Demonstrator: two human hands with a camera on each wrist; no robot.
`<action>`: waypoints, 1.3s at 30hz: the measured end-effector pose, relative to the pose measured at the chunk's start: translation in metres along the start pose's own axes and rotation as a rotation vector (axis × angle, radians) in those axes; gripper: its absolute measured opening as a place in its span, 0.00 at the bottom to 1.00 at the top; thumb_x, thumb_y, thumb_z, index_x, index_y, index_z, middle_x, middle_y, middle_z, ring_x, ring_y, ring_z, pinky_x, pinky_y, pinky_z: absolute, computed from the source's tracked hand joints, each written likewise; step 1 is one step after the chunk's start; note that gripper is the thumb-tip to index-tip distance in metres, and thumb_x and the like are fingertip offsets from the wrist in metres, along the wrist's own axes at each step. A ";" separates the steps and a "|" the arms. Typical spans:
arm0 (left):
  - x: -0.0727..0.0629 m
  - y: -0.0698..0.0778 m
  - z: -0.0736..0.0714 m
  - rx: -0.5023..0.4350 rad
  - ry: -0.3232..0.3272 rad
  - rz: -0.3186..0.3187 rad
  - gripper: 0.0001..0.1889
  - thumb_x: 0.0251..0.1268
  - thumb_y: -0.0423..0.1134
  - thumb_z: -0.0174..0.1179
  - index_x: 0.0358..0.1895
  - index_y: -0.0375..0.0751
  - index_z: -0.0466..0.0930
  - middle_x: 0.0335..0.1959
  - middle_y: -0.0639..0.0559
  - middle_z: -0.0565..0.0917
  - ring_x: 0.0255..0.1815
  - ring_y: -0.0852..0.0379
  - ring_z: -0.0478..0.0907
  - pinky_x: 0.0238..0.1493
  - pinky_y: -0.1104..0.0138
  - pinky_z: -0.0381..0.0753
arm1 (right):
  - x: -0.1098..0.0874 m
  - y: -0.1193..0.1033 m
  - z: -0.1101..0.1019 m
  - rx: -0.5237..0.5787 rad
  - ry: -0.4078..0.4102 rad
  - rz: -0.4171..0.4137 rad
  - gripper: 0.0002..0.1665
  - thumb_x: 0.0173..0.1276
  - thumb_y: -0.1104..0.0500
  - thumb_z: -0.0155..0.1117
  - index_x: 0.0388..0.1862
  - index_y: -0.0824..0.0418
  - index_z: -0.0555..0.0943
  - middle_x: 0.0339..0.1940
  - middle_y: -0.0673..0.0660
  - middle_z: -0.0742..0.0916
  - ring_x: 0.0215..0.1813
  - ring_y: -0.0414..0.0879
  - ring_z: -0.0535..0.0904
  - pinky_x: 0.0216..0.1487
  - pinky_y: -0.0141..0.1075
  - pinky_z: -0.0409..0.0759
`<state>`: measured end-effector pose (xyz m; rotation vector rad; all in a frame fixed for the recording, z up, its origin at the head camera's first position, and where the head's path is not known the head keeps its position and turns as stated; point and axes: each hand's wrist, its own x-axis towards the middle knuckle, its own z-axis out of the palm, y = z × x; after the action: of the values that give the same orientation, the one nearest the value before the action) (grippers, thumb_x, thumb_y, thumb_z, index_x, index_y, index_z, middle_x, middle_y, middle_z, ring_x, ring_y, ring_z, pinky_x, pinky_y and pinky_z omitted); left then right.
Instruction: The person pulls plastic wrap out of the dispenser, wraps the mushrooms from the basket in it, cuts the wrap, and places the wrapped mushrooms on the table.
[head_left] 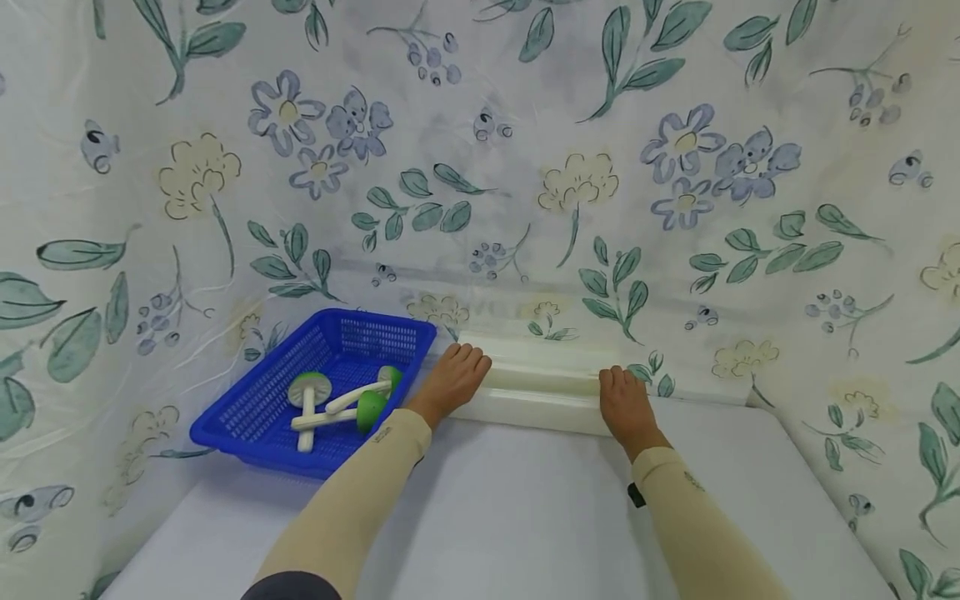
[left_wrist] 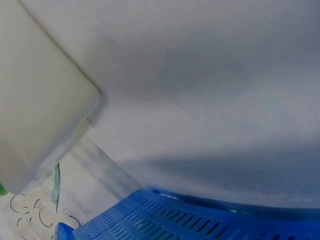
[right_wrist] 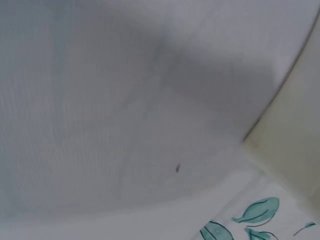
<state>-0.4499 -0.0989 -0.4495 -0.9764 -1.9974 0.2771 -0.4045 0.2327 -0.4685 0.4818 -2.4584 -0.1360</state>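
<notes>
A long cream-coloured box-like piece [head_left: 532, 408] with a glossy front face and a lengthwise ledge lies at the back of the table, against the patterned wall. My left hand [head_left: 461, 373] grips its left end, fingers curled over the top. At its right end my right hand [head_left: 626, 402] holds on the same way. The left wrist view shows a rounded corner of the cream box [left_wrist: 45, 90] above the white surface. In the right wrist view, part of the cream box [right_wrist: 292, 135] fills the right edge. Neither hand appears in its own wrist view.
Just left of my left hand stands a blue plastic basket [head_left: 251, 396]. Three toy mushrooms with green caps lie inside it, one of them a mushroom [head_left: 308, 404] with its stem toward me. White cloth covers the table [head_left: 525, 508]. Floral sheeting [head_left: 510, 167] hangs behind.
</notes>
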 end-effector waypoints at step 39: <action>0.027 -0.043 -0.042 0.047 -0.053 0.112 0.18 0.78 0.31 0.25 0.40 0.37 0.69 0.34 0.46 0.71 0.37 0.48 0.70 0.46 0.58 0.73 | 0.030 0.031 -0.049 -0.074 0.188 -0.168 0.10 0.79 0.66 0.36 0.35 0.68 0.63 0.28 0.62 0.66 0.27 0.54 0.60 0.29 0.43 0.62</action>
<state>-0.4484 -0.1149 -0.3855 -1.0627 -1.9779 0.4141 -0.4070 0.2507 -0.4060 0.6386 -2.2207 -0.2385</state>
